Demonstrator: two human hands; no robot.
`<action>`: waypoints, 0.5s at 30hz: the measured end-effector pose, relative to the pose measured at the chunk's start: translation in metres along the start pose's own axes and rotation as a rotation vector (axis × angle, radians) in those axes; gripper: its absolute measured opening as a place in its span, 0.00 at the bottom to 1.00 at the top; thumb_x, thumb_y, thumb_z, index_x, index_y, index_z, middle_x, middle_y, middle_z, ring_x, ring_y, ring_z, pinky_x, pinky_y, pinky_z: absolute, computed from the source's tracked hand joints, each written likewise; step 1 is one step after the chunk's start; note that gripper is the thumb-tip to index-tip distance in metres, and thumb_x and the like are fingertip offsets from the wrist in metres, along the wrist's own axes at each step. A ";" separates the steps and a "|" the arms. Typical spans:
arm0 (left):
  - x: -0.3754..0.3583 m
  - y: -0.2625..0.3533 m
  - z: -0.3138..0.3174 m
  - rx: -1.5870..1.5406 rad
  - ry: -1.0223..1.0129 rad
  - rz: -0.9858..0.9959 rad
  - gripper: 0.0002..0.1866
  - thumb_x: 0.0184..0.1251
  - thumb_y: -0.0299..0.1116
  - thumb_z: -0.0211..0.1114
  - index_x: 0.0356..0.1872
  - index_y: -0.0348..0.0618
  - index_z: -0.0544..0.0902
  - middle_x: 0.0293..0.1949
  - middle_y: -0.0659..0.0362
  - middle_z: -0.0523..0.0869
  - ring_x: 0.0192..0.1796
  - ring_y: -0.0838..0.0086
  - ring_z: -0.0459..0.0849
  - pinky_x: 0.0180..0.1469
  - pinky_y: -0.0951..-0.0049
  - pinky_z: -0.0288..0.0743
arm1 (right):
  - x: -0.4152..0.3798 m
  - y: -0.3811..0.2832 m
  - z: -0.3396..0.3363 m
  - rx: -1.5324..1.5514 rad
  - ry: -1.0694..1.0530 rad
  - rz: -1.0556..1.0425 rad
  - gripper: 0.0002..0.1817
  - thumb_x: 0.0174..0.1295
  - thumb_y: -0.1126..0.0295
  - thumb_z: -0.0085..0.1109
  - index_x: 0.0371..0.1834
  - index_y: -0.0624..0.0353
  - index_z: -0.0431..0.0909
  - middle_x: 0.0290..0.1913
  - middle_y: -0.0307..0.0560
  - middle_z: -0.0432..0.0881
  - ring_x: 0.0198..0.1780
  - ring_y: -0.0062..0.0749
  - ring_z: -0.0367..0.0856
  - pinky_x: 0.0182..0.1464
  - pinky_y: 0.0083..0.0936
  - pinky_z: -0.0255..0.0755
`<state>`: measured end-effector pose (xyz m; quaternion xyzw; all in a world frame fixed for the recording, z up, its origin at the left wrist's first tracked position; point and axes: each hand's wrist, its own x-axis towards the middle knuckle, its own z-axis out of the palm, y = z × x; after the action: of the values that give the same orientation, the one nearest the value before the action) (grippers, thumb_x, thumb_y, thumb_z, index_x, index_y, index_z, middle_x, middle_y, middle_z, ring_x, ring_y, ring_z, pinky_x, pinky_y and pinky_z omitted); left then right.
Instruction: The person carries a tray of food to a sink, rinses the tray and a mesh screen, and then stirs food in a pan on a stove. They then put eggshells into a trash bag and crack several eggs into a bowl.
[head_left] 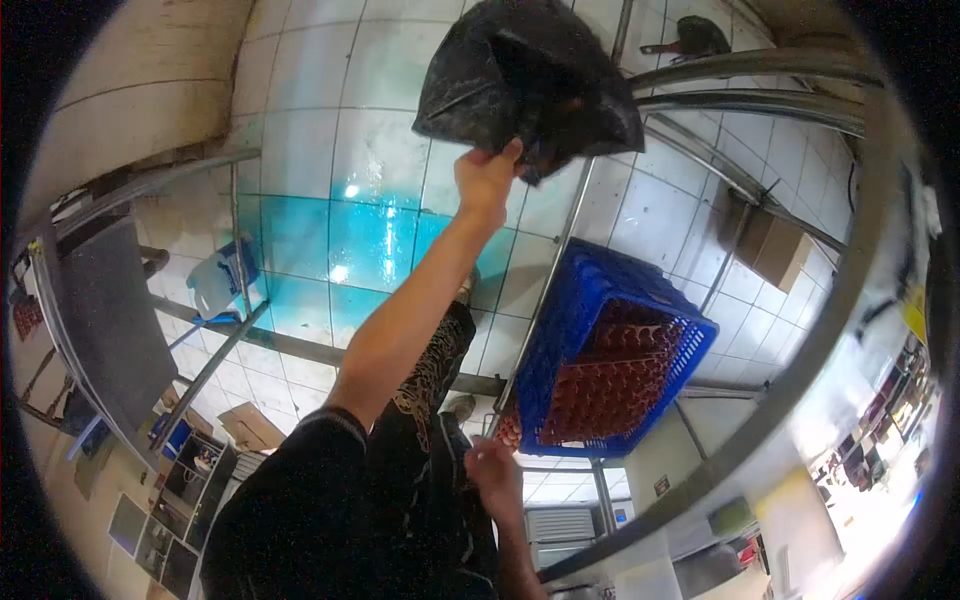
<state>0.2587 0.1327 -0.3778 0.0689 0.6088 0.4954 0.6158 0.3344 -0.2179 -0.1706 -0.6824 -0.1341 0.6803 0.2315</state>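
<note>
The left hand [485, 185], on an outstretched bare forearm, grasps the near edge of a black plastic bag [530, 85], its thumb pressed along the crumpled film and its fingers folded under. The bag is at the far side of the scene, a little right of the middle, spread wide and creased above the white tiled floor [300, 140]. The right hand [490, 468] is much nearer, low and close to the body, with its fingers loosely curled; whether they hold anything I cannot tell. Just beyond it and to the right is a blue crate [550, 350], tilted in this view, with reddish-brown trays [610, 395] full of rounded hollows inside. A thin metal rail [572, 222] runs along the crate's left side, towards the bag. Left of the outstretched arm, a shiny turquoise patch [375, 240] covers several floor tiles. Farther left are a blue plastic item [228, 275] and a dark grey panel [125, 310] in a metal frame. To the right, beyond the crate, is a cardboard box [775, 248]; at the far right, near the bag, is a dark object with a handle [695, 38]. The person wears a black top [300, 510] and dark patterned trousers [440, 370].
</note>
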 end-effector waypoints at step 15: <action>-0.091 0.091 0.019 0.034 0.000 -0.049 0.07 0.60 0.24 0.71 0.32 0.33 0.81 0.38 0.53 0.86 0.38 0.66 0.86 0.45 0.66 0.83 | 0.261 -0.226 -0.022 0.650 0.383 -0.053 0.34 0.59 0.39 0.64 0.55 0.57 0.74 0.39 0.35 0.76 0.32 0.22 0.68 0.39 0.23 0.63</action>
<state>0.2477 0.1246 -0.2486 0.0645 0.6186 0.4697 0.6265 0.3959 0.1029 -0.2853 -0.6847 0.1168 0.5411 0.4742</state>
